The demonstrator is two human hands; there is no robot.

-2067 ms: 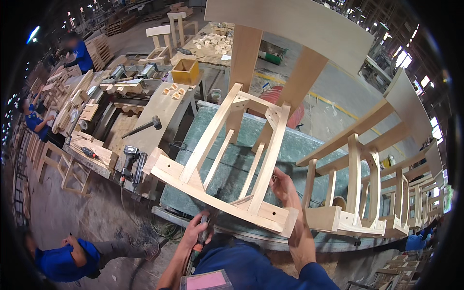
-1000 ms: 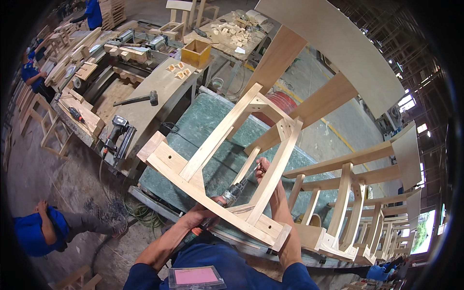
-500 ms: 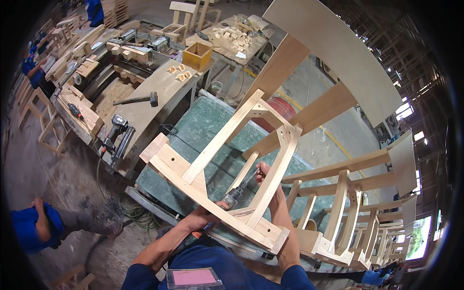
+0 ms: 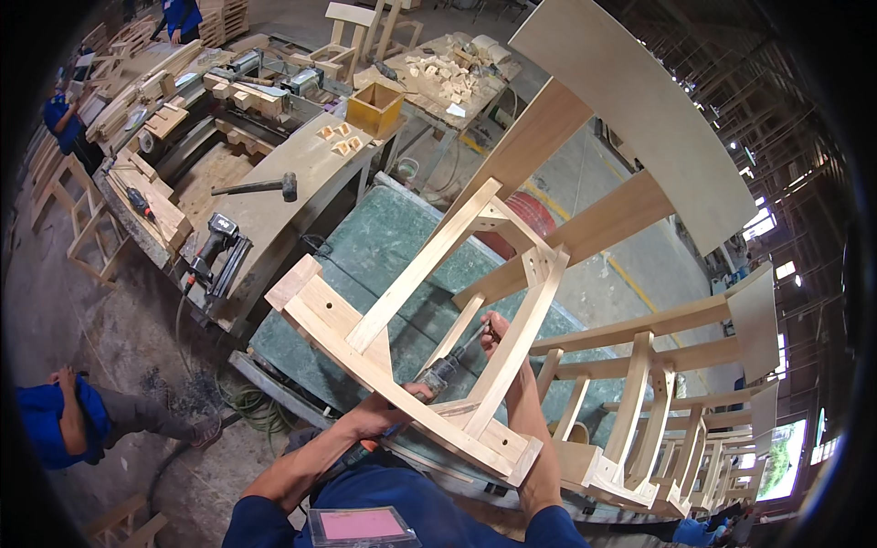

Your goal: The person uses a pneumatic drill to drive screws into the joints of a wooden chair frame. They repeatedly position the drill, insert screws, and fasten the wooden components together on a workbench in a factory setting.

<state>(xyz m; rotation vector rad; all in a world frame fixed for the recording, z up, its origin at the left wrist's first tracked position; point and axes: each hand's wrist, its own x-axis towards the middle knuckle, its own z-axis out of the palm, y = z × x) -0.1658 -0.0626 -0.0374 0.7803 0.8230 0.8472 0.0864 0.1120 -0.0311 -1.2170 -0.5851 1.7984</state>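
A pale wooden chair frame (image 4: pixel 416 269) lies on the green-topped table, its wide curved panel (image 4: pixel 644 110) at the far right end. Below the near curved rail, my left hand (image 4: pixel 382 414) is wrapped round a power drill (image 4: pixel 440 374), partly hidden by the rail. The drill's long bit points up and right through the frame's opening. At the tip of the bit, my right hand (image 4: pixel 496 334) has its fingers pinched together, beside the frame's right side rail. Whatever small piece they hold there is too small to make out.
More chair frames (image 4: pixel 639 411) stand in a row at right. The left workbench carries a mallet (image 4: pixel 269 187), a nail gun (image 4: pixel 217 251) and a yellow box (image 4: pixel 375 110). Hoses (image 4: pixel 260 406) lie on the floor. A person in blue (image 4: pixel 68 420) is at lower left.
The view has shifted slightly. Both hands keep nearly the same place at the drill and its bit. The person at lower left has moved a little.
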